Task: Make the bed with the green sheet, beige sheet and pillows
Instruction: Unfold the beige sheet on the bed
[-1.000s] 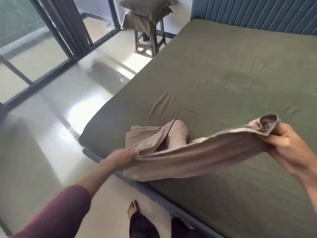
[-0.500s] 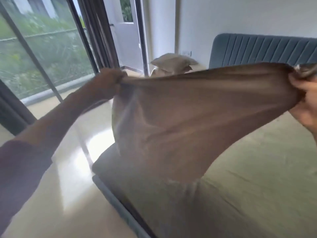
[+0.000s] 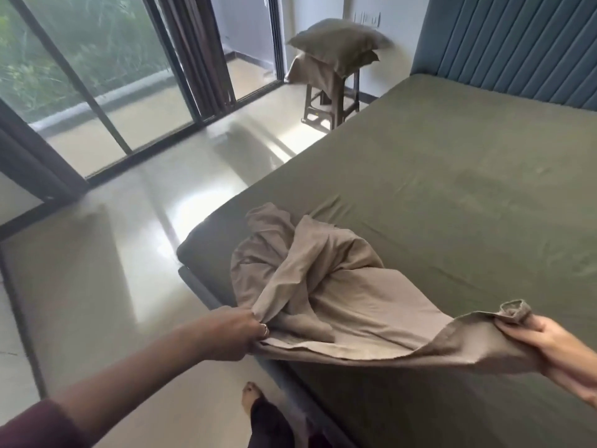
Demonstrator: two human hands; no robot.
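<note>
The left hand (image 3: 240,331) pinches one end of the beige sheet (image 3: 329,305), which lies bunched on the bed's near left corner. The right hand (image 3: 549,341) grips the other end, rolled at the corner. The green sheet (image 3: 452,195) already covers the bed, smooth. Pillows (image 3: 339,48) wait on a far stool (image 3: 329,101). Judging by this, spreading the beige sheet and placing pillows remain. Half a second ago the sheet billowed high between raised hands; now it has dropped, crumpled.

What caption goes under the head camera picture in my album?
Both hands, left and right, hold a crumpled beige sheet over the green sheet; pillows wait on a stool.
</note>
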